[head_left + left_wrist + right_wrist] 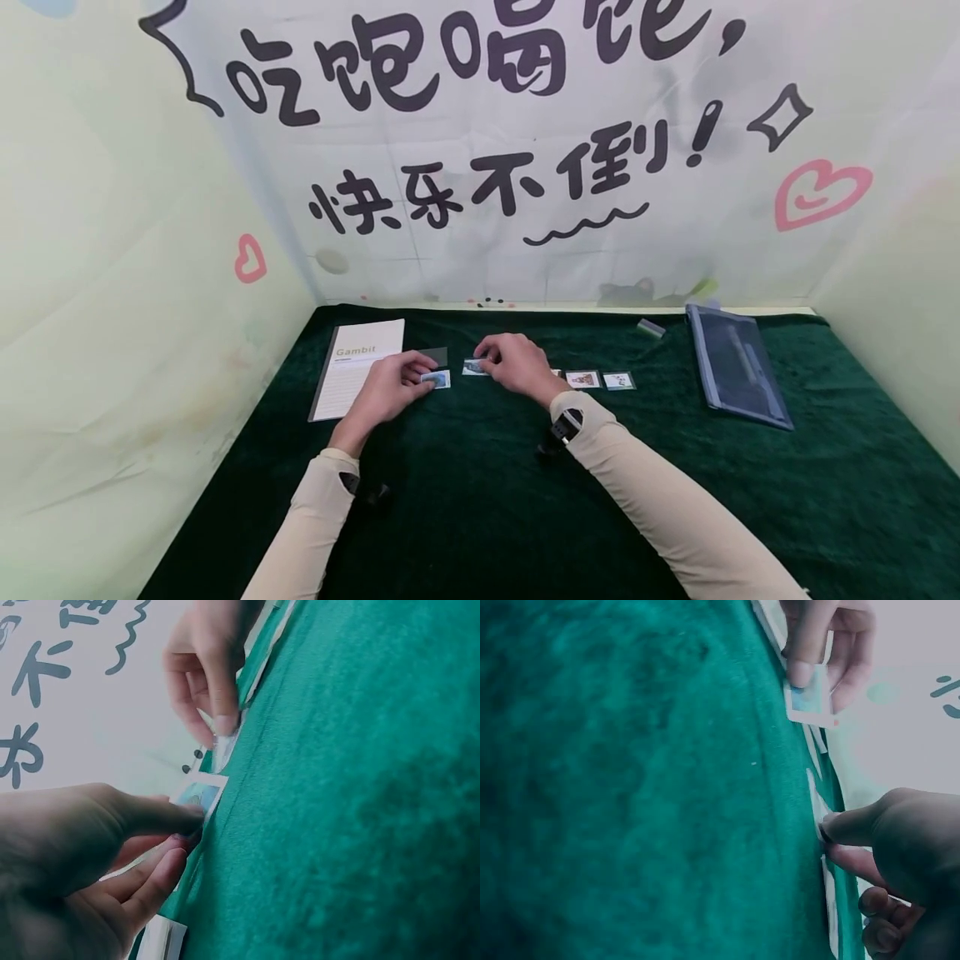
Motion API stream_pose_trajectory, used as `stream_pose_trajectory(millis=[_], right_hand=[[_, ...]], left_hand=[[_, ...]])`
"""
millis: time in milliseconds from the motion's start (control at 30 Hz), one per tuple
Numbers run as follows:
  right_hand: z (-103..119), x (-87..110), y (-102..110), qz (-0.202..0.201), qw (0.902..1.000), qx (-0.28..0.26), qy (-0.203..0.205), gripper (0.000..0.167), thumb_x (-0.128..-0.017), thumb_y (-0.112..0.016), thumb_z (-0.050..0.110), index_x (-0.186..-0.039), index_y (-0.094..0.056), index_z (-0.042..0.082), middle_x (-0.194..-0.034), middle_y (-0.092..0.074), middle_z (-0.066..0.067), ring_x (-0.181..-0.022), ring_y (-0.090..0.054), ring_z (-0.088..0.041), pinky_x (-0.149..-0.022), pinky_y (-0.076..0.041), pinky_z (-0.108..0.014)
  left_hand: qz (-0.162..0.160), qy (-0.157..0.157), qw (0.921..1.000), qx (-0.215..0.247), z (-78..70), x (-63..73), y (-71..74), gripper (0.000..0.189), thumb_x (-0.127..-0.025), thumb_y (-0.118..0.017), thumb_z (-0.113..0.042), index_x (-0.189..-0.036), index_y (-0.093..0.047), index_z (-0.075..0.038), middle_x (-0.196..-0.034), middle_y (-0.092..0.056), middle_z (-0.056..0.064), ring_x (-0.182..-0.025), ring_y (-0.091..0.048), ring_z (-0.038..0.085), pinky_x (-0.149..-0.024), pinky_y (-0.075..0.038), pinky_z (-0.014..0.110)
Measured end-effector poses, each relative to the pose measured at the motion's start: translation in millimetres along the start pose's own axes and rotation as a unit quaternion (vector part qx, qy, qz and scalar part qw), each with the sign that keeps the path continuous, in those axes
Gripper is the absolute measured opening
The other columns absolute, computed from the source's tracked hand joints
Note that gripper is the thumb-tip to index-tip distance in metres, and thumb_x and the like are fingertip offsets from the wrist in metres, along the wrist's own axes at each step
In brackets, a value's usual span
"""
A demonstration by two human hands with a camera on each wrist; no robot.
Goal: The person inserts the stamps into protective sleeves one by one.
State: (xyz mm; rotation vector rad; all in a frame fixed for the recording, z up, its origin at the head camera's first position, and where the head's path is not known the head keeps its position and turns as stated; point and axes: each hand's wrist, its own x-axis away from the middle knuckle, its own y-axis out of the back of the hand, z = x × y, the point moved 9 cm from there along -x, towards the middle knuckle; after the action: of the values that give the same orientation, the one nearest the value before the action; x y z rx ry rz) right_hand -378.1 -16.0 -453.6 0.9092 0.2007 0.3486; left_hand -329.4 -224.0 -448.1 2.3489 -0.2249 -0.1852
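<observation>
My left hand (pixel 387 386) pinches a small blue stamp (pixel 437 380) with a white border between thumb and fingers, just above the green cloth. In the left wrist view the stamp (pixel 201 793) stands tilted, partly covered by the thumb. My right hand (pixel 516 365) pinches the edge of a second stamp in a clear sleeve (pixel 473 367) that lies on the cloth. Behind the left fingers lies a clear, dark-looking sleeve (pixel 435 357). To the right of my right hand are sleeved stamps in a row, including a reddish one (pixel 582 380) and a pale one (pixel 618 382).
A notebook (pixel 367 342) marked Gambit lies at the left, partly under my left hand. On the right is a blue zip pouch (pixel 738 371) with something slim inside. A small clear packet (pixel 651 328) lies near the back edge. Printed fabric walls enclose the table.
</observation>
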Motion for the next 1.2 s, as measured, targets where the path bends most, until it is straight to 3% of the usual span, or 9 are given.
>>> stream_pose_trajectory(millis=[133,233,433,600,867,1200], right_hand=[[1.5,-1.8,-1.4,-0.013,0.9991,0.039,-0.002,0.019,-0.101,-0.079,0.03,-0.119,-0.08,0.027,-0.104,-0.065,0.001,-0.093,-0.059,-0.018,-0.079,-0.049,-0.037],[3.5,-4.1,-0.4,-0.021,0.999,0.039,0.001,0.021,-0.099,-0.082,0.03,-0.12,-0.081,0.027,-0.111,-0.064,-0.001,-0.1,-0.058,-0.02,-0.083,-0.052,-0.039],[13.4,-12.7,-3.2,-0.022,0.9985,-0.036,0.036,0.02,-0.102,-0.077,0.023,-0.121,-0.08,0.019,-0.119,-0.068,-0.004,-0.109,-0.061,-0.022,-0.097,-0.054,-0.045],[28.2,-21.5,-15.3,-0.002,0.9956,-0.064,0.069,0.023,-0.106,-0.072,0.021,-0.128,-0.077,0.015,-0.125,-0.071,-0.006,-0.11,-0.065,-0.022,-0.099,-0.056,-0.045],[48.9,-31.9,-35.3,0.034,0.9937,0.018,0.105,0.04,-0.108,-0.069,0.023,-0.148,-0.067,0.02,-0.153,-0.065,-0.006,-0.13,-0.057,-0.028,-0.115,-0.044,-0.053],[56.7,-43.6,-40.1,0.003,0.9954,0.057,0.078,0.04,-0.098,-0.08,0.019,-0.138,-0.074,0.018,-0.138,-0.067,-0.007,-0.127,-0.057,-0.029,-0.111,-0.044,-0.052]], left_hand=[[0.002,0.003,1.0,0.006,1.2,1.6,4.2,0.023,-0.099,-0.08,-0.015,-0.121,-0.076,-0.017,-0.112,-0.077,0.005,-0.096,-0.074,0.016,-0.096,-0.061,0.044],[0.002,-0.004,1.0,0.004,0.5,2.5,6.9,0.019,-0.1,-0.079,-0.019,-0.119,-0.078,-0.021,-0.111,-0.077,0.002,-0.095,-0.072,0.016,-0.095,-0.06,0.043],[0.008,-0.021,0.9996,0.016,-2.9,4.1,9.1,0.014,-0.102,-0.076,-0.024,-0.115,-0.078,-0.029,-0.108,-0.077,-0.003,-0.095,-0.071,0.018,-0.093,-0.055,0.041],[0.011,-0.035,0.9988,0.034,-6.0,3.0,8.1,0.012,-0.103,-0.075,-0.027,-0.114,-0.078,-0.03,-0.106,-0.077,-0.004,-0.093,-0.07,0.018,-0.091,-0.056,0.039],[0.004,-0.045,0.9968,0.065,-14.3,1.0,10.4,0.014,-0.105,-0.073,-0.029,-0.118,-0.076,-0.025,-0.106,-0.073,0.002,-0.089,-0.065,0.022,-0.084,-0.053,0.035],[-0.002,-0.033,0.9965,0.077,-17.1,1.1,15.3,0.015,-0.105,-0.073,-0.029,-0.118,-0.074,-0.023,-0.107,-0.073,0.005,-0.09,-0.065,0.024,-0.083,-0.053,0.035]])
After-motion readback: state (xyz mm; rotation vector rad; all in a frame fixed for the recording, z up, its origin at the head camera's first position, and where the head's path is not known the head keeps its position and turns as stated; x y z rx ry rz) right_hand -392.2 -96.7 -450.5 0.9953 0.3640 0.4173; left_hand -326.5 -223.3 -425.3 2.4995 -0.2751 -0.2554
